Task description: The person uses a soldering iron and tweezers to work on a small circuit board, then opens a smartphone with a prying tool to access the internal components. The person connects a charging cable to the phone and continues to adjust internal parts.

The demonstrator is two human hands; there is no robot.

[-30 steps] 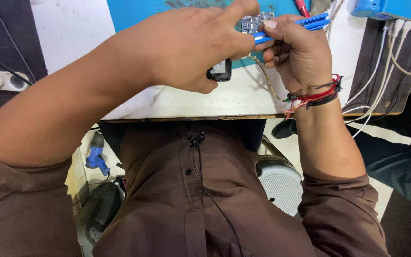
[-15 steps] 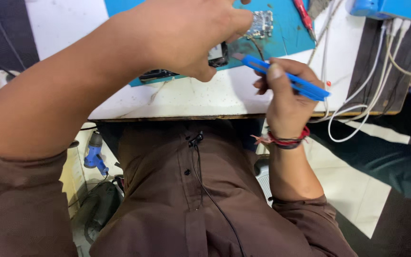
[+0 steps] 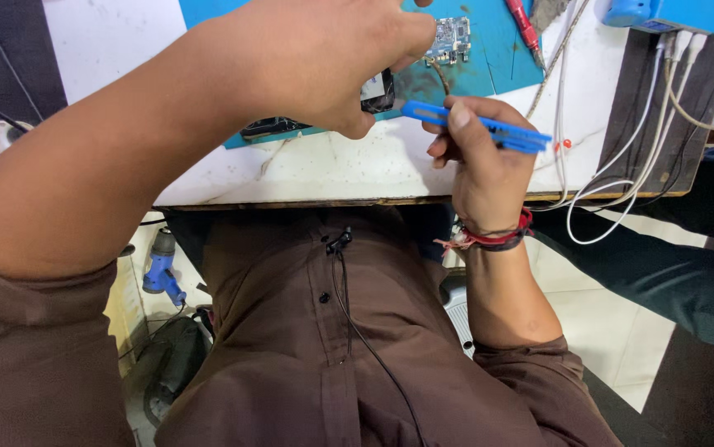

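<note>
Left hand (image 3: 324,62), upper middle of the frame, is curled over a dark phone (image 3: 378,89). Fingers wrap its top edge; most of the phone is hidden under the palm. It sits at the near edge of a teal mat (image 3: 489,58) on a white table (image 3: 332,170).

Right hand (image 3: 477,161), centre right, pinches blue tweezers (image 3: 477,126) between thumb and forefinger, other fingers folded in. The tweezer tip points left, just beside the phone's right edge; whether it touches cannot be told.

A small circuit board (image 3: 450,37) lies on the mat just beyond the phone, a red screwdriver (image 3: 524,23) to its right. White cables (image 3: 622,165) trail off the table's right side, near the right wrist, which wears a red thread band (image 3: 498,240).

Risks, as judged:
- The phone sits at the mat's edge; a push from the tweezers could slide it off the mat if the left hand's grip loosens.
- The tip could slip and scrape the phone or jab a left fingertip, as the two are close.
- The left hand blocks the view of the phone, so the tip is placed half blind.
- The right wrist could snag the cables when drawing back.
</note>
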